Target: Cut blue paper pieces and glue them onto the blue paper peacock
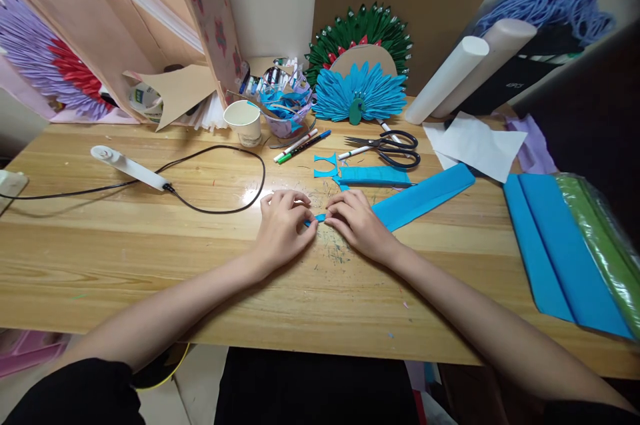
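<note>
Both my hands rest on the wooden table (150, 258) near its middle, fingertips meeting over a small blue paper piece (320, 217). My left hand (283, 228) is closed, pinching the left end of that piece. My right hand (357, 221) is closed too and pinches its right end. A long folded blue paper strip (425, 195) lies just right of my right hand, running toward the far right. Behind the hands lie a shorter folded blue strip (375, 175) and small blue cut scraps (325, 166).
Black scissors (395, 148), marker pens (300, 145), a paper cup (243, 122), a white glue gun (127, 168) with a black cord (235, 178), a blue paper peacock fan (359, 95), white rolls (450, 78), white sheets (480, 145), blue sheets (555, 245) and green sheets (600, 245) at the right.
</note>
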{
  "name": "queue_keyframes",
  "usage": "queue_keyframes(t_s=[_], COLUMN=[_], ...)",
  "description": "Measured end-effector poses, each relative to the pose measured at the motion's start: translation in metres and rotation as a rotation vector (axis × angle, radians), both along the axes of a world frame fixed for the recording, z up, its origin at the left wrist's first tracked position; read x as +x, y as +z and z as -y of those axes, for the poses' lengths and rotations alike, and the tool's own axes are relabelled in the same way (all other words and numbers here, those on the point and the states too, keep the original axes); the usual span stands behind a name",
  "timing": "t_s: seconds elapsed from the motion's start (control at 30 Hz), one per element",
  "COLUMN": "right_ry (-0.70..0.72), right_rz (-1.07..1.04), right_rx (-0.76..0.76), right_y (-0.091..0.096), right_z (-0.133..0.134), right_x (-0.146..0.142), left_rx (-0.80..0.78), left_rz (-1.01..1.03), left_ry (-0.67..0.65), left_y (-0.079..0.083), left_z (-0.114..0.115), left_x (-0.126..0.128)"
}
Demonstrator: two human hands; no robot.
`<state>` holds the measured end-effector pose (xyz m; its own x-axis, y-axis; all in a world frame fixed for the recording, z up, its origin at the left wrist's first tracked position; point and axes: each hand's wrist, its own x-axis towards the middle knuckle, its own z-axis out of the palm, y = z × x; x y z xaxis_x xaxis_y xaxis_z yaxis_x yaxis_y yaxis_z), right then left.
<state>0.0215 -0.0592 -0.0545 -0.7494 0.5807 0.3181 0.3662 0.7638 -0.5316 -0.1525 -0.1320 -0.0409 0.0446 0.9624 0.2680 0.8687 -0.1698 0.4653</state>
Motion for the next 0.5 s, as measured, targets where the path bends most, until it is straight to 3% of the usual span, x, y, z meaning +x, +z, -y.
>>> queue_keyframes(t_s=[0.5], right_ry=[-0.109], right_rz=[-0.056], right_rx=[-0.118], right_y=[-0.0009], right_z=[0.0002], right_x=[0.0001], left_rx=[-0.055], left_rz=[0.012], left_ry=[0.068], left_y=[0.0003], left_z=[0.0012], left_x=[-0.005])
